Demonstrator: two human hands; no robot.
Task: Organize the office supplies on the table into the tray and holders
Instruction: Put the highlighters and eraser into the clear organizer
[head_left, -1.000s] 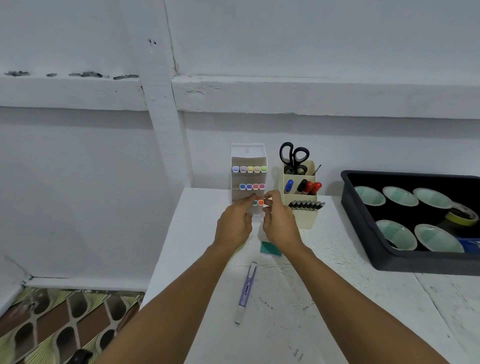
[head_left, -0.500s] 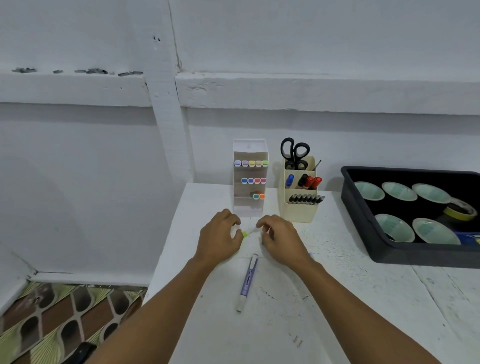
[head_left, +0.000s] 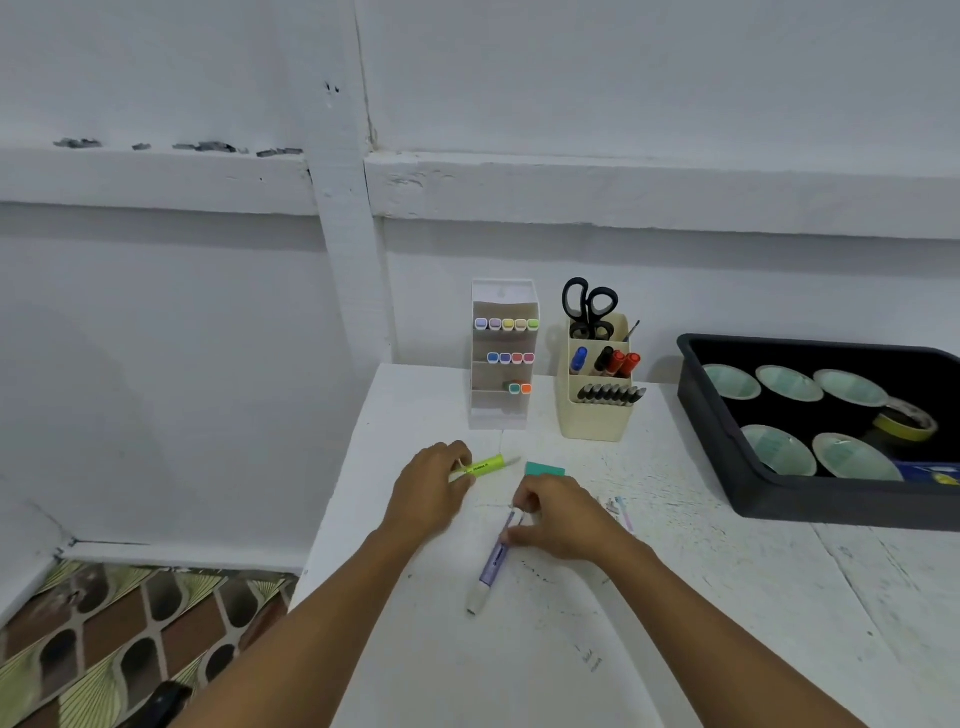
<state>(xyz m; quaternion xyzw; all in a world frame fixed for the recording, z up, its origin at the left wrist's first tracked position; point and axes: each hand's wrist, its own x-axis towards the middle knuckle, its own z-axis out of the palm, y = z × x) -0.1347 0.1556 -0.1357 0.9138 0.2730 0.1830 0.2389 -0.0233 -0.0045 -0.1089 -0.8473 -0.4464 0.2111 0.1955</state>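
Note:
My left hand (head_left: 434, 488) grips a yellow-green highlighter (head_left: 485, 465) just above the white table (head_left: 727, 597), its tip pointing right. My right hand (head_left: 561, 519) pinches the upper end of a purple highlighter (head_left: 491, 564) that lies on the table. A teal eraser (head_left: 544, 469) lies just beyond my right hand. Behind stands a clear tiered highlighter holder (head_left: 504, 353) with rows of coloured highlighters. Right of it is a cream pen holder (head_left: 597, 415) with scissors (head_left: 589, 306), markers and pens.
A black tray (head_left: 727, 467) at the right holds several tape rolls, a yellow tape roll (head_left: 906, 423) and a blue item. Small clips (head_left: 615, 506) lie right of my right hand. The table's left edge drops to a patterned floor (head_left: 104, 639). A white wall stands behind.
Both hands came back from the clear holder toward me. My left hand now holds the yellow-green highlighter, and my right hand has dropped onto the purple highlighter.

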